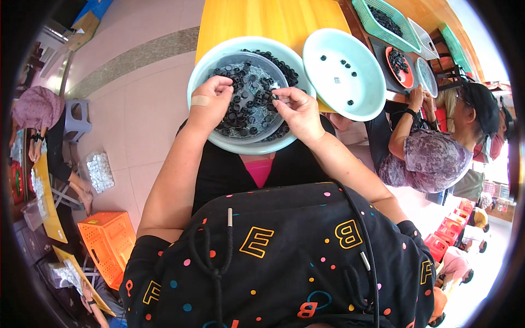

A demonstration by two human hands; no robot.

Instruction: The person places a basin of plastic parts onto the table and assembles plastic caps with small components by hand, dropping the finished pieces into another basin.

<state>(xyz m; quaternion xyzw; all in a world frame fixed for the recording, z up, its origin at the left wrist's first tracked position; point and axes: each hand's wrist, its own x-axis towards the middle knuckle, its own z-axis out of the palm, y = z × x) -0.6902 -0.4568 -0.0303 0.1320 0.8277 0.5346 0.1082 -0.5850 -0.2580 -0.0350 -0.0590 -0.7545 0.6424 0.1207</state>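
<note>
A translucent bowl sits inside a pale blue basin in front of me. Small black round caps and clear thin pieces lie mixed in the bowl, with more black caps around it in the basin. My right hand is over the bowl's right side, finger and thumb pinching a small black cap. Over the left side is my left hand, a plaster strip on it, its fingers curled together; whatever they may hold is hidden.
Another pale blue basin with several black caps stands right, on a yellow table. Further right, a co-worker sits by a red bowl and a green basket. Left are an orange crate and a grey stool.
</note>
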